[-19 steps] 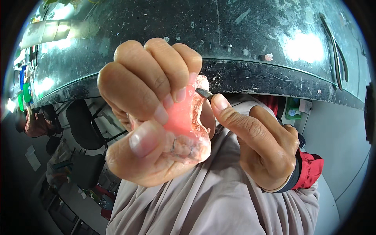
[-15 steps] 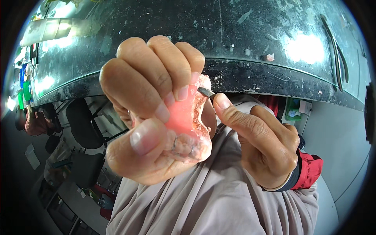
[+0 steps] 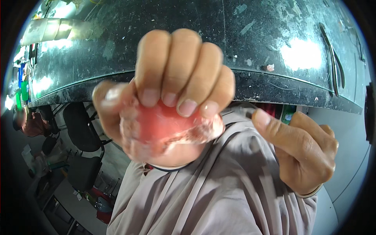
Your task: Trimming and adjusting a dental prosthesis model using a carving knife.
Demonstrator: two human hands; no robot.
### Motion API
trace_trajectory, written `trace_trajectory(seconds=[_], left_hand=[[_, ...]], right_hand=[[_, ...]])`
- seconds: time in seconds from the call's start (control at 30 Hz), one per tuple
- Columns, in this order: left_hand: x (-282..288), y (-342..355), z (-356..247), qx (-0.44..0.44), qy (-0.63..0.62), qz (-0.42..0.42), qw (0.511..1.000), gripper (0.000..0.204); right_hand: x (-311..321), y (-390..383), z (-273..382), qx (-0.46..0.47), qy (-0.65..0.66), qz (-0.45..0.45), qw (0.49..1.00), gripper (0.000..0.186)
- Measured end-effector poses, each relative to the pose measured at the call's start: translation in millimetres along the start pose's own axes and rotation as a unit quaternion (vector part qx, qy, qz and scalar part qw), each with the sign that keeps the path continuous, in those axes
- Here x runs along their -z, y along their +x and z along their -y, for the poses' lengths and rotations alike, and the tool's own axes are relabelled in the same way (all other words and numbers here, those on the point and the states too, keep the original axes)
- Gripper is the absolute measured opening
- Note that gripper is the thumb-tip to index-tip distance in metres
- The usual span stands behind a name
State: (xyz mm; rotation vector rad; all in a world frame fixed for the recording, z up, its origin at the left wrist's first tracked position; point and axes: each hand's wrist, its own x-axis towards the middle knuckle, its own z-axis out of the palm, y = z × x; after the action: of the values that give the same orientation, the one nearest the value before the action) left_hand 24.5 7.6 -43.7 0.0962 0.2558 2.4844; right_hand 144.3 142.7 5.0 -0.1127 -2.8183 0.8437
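My left hand (image 3: 178,64) is closed around a dental cast (image 3: 129,129) with a smooth pink wax plate (image 3: 166,123) over its middle. Four fingers curl over its upper edge, and the thumb lies along the left side. The cast's tooth row and rough lower edge are smeared by motion. To the right, my right hand (image 3: 301,147) is closed on a slim wax carver, whose blurred dark tip (image 3: 249,113) pokes out past the thumb. A gap separates that tip from the cast. Most of the carver is hidden inside the hand.
A scuffed black workbench (image 3: 188,15) spans the top, its front edge just behind my left hand. Dark tweezers (image 3: 333,58) and a small pink lump (image 3: 270,67) lie on its right part. Black chairs (image 3: 80,127) and another person (image 3: 37,123) are at left.
My left hand has turned the cast so its rough edge faces downward instead of right. My right hand has drawn away to the right, taking the carver's tip off the cast.
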Motion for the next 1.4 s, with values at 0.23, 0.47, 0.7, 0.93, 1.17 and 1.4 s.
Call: trace_trajectory(seconds=[0.23,0.47,0.7,0.93,1.17,1.4], left_hand=[[7.0,3.5,-35.3,0.255,0.003,0.053,0.965,0.022],[21.5,17.2,-16.8,0.244,-0.045,0.171,0.953,0.023],[27.0,30.0,-9.6,0.279,-0.087,0.24,0.926,0.024],[24.8,7.3,-19.8,0.233,-0.058,0.146,0.96,0.025],[18.4,6.7,-10.2,0.235,-0.091,0.03,0.967,0.027],[25.0,17.1,-14.8,0.195,-0.06,0.107,0.973,0.028]], right_hand=[[17.6,13.7,-6.7,0.077,0.081,0.118,0.987,0.03],[9.3,31.7,-3.2,0.167,0.043,0.149,0.974,0.031],[21.9,26.8,-10.0,0.129,0.074,0.2,0.968,0.029],[10.5,23.5,-3.0,0.191,-0.007,0.105,0.976,0.026],[6.6,18.8,-1.7,0.113,0.049,0.109,0.986,0.027],[8.7,14.7,-0.2,0.103,0.007,0.117,0.988,0.027]])
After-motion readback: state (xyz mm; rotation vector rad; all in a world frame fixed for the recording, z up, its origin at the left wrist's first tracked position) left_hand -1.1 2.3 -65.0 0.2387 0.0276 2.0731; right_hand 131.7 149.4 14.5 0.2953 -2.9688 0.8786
